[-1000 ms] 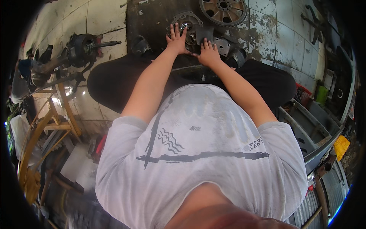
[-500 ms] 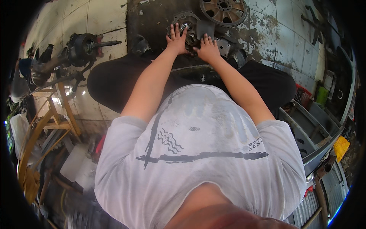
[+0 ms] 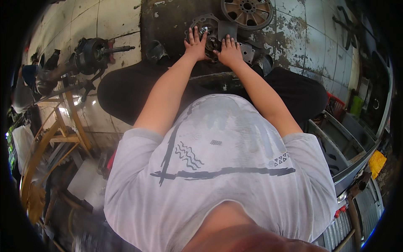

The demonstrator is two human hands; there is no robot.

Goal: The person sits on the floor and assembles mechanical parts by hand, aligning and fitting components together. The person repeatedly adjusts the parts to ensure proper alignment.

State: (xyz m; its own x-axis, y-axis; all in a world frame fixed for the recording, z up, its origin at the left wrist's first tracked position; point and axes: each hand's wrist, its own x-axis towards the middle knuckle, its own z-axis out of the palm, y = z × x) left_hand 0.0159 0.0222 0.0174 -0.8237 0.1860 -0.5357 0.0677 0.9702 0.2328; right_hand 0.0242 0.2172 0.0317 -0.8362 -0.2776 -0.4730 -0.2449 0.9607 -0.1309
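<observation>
A round metal housing (image 3: 213, 24) with a toothed or lobed rim lies on the floor beyond my crossed legs. My left hand (image 3: 195, 47) rests on its near left part, fingers stretched and spread. Shiny metal shows beside those fingertips, and a round bore (image 3: 213, 43) sits between my two hands. To the right, my right hand (image 3: 229, 53) lies flat with fingers extended, its fingertips at the lower edge of a dark grey flat piece (image 3: 227, 30). Neither hand grips anything. My palms hide part of the metal beneath them.
A rusty spoked flywheel (image 3: 247, 13) lies at the far right of the housing. A metal plate with holes (image 3: 247, 52) is beside my right hand. Left stands a yellow frame (image 3: 69, 122) near a large shafted assembly (image 3: 90, 54). Metal trays (image 3: 336, 138) are at right.
Both hands stay almost where they were on the metal parts. The whole view has shifted very slightly.
</observation>
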